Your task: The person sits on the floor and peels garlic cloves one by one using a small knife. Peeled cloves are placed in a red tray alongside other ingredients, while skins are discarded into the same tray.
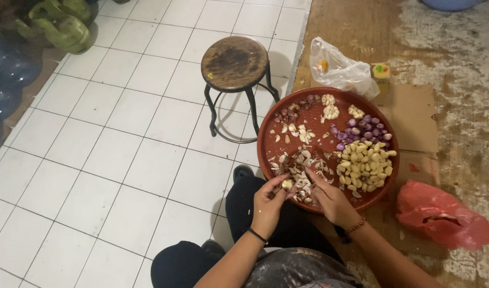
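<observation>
Peeling garlic over a round red tray [266, 140], a seated person works with both hands at the tray's six o'clock edge. The left hand [269, 201] pinches a garlic clove [287, 184] between its fingertips. The right hand [332, 200] reaches toward the clove, fingers curled; whether it grips anything cannot be told. Papery skins [300, 165] lie by the hands. Peeled cloves [363, 165] are heaped at four o'clock, purple shallots [362, 128] at two o'clock. A dark stool [234, 61] stands on the white tiled floor at ten o'clock.
</observation>
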